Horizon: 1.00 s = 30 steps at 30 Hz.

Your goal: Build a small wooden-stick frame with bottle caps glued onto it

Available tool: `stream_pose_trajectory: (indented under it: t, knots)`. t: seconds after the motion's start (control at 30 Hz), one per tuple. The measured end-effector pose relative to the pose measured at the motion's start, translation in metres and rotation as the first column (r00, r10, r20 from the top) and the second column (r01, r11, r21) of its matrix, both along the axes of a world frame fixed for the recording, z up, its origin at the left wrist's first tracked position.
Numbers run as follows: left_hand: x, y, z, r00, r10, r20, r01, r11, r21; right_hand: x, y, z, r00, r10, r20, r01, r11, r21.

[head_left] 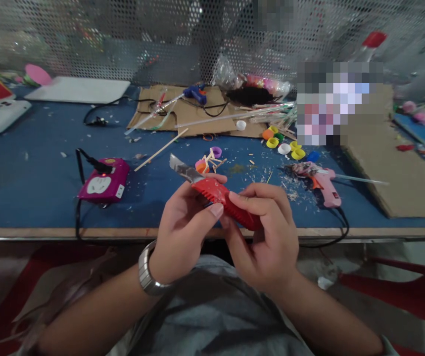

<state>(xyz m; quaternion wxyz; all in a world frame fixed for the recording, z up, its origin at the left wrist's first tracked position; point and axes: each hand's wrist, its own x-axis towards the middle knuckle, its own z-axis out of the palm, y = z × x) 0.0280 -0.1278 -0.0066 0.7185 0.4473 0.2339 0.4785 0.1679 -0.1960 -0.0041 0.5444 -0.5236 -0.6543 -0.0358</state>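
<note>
A red utility knife [215,190] with its metal blade out is held between both hands, just above the front of the blue table. My left hand [184,222], below a metal watch band, grips it near the blade end, thumb along the handle. Around the rear of the handle closes my right hand [267,230], thumb on top. The blade points up and left. Beyond it lie small cut sticks [210,160] with an orange cap [202,166] and a purple cap [215,152]. To the right rests a pink glue gun [321,183].
A magenta power box [106,180] with a black cord stands left, near a long wooden stick [162,148]. Behind, a blue glue gun [196,93] lies on cardboard [212,111]. Several bottle caps [272,143] sit right of centre. More cardboard [394,168] covers the right side.
</note>
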Motion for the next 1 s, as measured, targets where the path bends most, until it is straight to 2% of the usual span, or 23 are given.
stream_pose_trajectory:
  t: [0.23,0.5,1.0]
  knots:
    - [0.005,-0.006,0.001,0.988,-0.067,0.140,0.089,0.983,-0.161,-0.006,-0.006,-0.003,0.997,0.031,-0.072,-0.034,0.999,-0.041]
    - [0.006,-0.007,-0.001,0.991,-0.030,0.128,0.038,0.997,-0.061,-0.009,-0.010,-0.005,0.997,0.033,-0.064,-0.032,0.999,0.006]
    - [0.004,-0.006,-0.010,0.995,-0.005,0.098,0.002,1.000,0.029,-0.013,-0.013,-0.007,0.997,0.042,-0.072,-0.042,0.999,0.005]
